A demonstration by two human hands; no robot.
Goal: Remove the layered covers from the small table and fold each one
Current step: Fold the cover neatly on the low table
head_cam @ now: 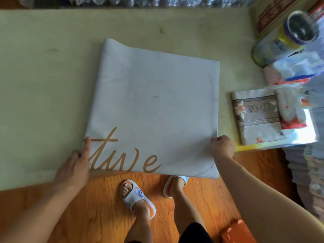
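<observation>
A pale grey cover (pixel 154 106) with brown script lettering lies folded flat on a cream surface (pixel 43 85), its near edge hanging over the front. My left hand (pixel 77 163) rests at the cover's near left edge, index finger stretched along it. My right hand (pixel 221 147) pinches the cover's near right edge with curled fingers. A second folded cover (pixel 257 118), floral with a grey patterned band, lies flat to the right.
A red and white packet (pixel 289 111) lies on the floral cover. Bags (pixel 298 67) and a tin can (pixel 287 39) crowd the far right. An orange box (pixel 236 232) stands on the wooden floor (pixel 87 207) by my slippered feet.
</observation>
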